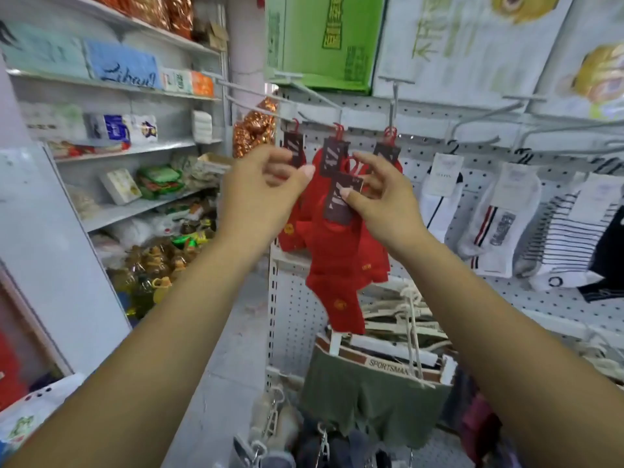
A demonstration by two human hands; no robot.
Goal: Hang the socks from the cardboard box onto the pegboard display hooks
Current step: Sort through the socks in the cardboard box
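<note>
1. While the right hand [381, 201] pinches the dark cardboard header card [341, 201] of a red sock pair [337, 265] between thumb and fingers, the pair dangles free in front of the white perforated pegboard [422, 153], near the middle of the scene.
2. Gripping the card rather than the cloth probably leaves the small red plastic hanger [353, 165] at its top clear to slip over a grey metal display hook [391, 106].
3. Raised just left of the card, the left hand [260, 187] has curled fingers, its thumb tip beside the card of an already hung red pair [332, 157]. I cannot tell whether it grips anything; it may be steadying that row.
4. The held pair's long axis runs nearly vertical: hanger up, toe down and slightly right, card face toward the camera.
5. Further right hang white striped socks [489, 224].
</note>
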